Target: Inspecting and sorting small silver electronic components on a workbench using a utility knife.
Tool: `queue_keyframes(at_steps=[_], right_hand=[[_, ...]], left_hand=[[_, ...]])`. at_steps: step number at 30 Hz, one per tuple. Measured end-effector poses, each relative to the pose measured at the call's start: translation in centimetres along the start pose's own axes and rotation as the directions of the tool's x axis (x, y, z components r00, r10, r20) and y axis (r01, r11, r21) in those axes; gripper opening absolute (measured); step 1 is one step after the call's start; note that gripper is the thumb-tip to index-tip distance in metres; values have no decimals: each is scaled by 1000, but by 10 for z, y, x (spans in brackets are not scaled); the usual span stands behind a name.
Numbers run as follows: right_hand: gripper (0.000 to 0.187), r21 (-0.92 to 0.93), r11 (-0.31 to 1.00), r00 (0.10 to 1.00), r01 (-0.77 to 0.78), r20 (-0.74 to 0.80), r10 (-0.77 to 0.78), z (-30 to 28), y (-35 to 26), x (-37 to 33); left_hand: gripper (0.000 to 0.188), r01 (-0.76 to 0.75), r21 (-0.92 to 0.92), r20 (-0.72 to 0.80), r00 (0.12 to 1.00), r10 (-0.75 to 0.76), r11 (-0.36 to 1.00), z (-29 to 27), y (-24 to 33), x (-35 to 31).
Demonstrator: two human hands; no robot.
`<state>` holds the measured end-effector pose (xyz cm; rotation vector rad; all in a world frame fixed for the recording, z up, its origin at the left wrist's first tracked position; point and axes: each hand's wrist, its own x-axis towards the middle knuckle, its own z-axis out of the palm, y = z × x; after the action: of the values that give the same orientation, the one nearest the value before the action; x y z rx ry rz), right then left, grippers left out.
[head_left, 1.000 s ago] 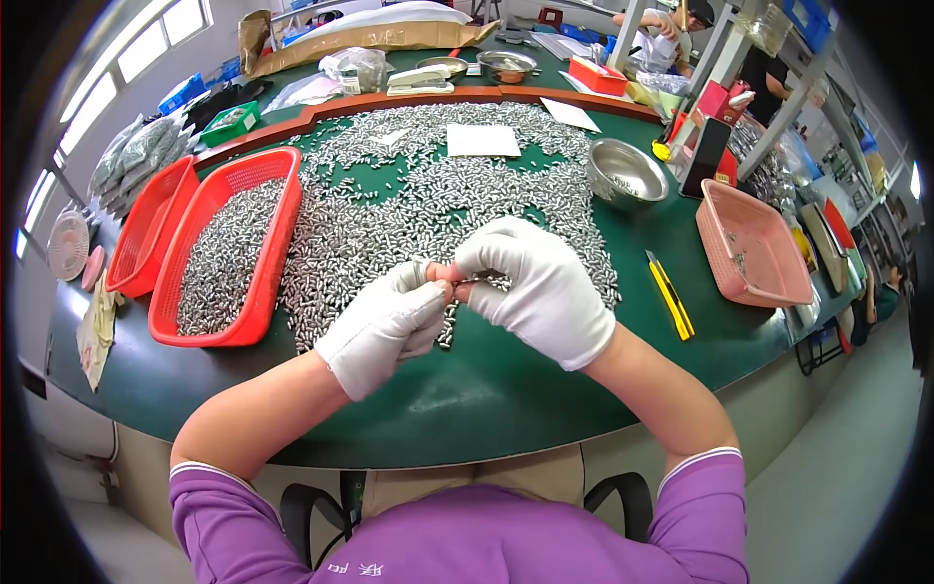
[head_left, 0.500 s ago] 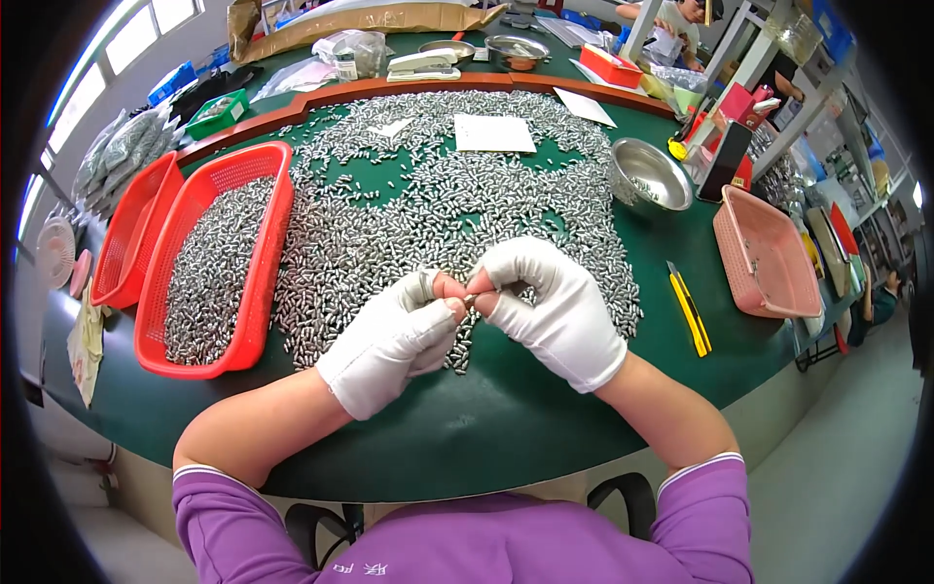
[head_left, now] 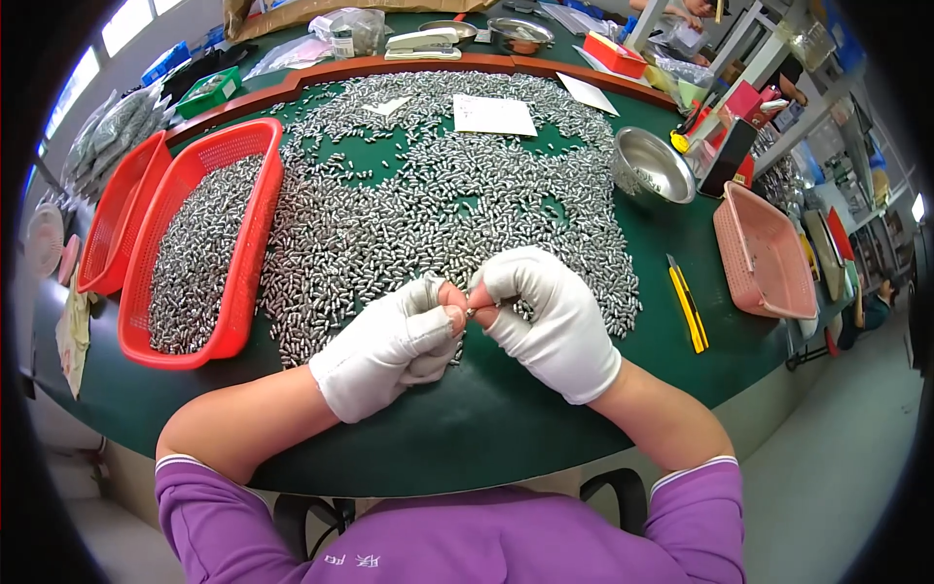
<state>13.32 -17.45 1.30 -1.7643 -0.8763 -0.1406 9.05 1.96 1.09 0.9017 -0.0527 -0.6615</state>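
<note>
Both hands wear white gloves with bare fingertips and meet over the near edge of a wide spread of small silver metal parts [head_left: 418, 209]. My left hand [head_left: 375, 350] is closed, thumb and forefinger pinched. Its fingertips touch those of my right hand [head_left: 555, 321], which is closed in a pinch as well. Between the fingertips a small metal part [head_left: 471, 311] shows, mostly covered by the fingers. It looks like the short, rounded cylinders lying all about under and beyond the hands.
At left, a red plastic basket [head_left: 255, 282] holds many such parts, beside another red basket [head_left: 119, 209]. Right of the spread are a steel bowl [head_left: 637, 146], a yellow utility knife [head_left: 687, 307] and a pink basket [head_left: 764, 248]. White paper [head_left: 493, 115] lies on the parts. Another person [head_left: 681, 15] is at the far right.
The whole view has shifted slightly. Both hands stay pinched together at nearly the same spot, with the fingertips turned a little around the small metal part.
</note>
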Motion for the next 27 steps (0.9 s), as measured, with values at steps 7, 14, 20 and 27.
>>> queue_keyframes(at_steps=[7, 14, 20, 27], right_hand=[[21, -123, 983, 991, 135, 4, -136, -1, -4, 2], [25, -252, 926, 960, 280, 50, -277, -7, -6, 4], [22, -251, 887, 920, 388, 44, -390, -3, -7, 12], [26, -385, 861, 943, 332, 118, -311, -12, -6, 9]], left_hand=[[13, 6, 5, -13, 1000, -6, 1000, -2, -1, 0], [14, -10, -17, 1, 1000, 10, 1000, -3, -3, 1], [16, -11, -47, 29, 1000, 13, 999, -7, -6, 1], [16, -42, -65, 19, 999, 43, 997, -8, -5, 3]])
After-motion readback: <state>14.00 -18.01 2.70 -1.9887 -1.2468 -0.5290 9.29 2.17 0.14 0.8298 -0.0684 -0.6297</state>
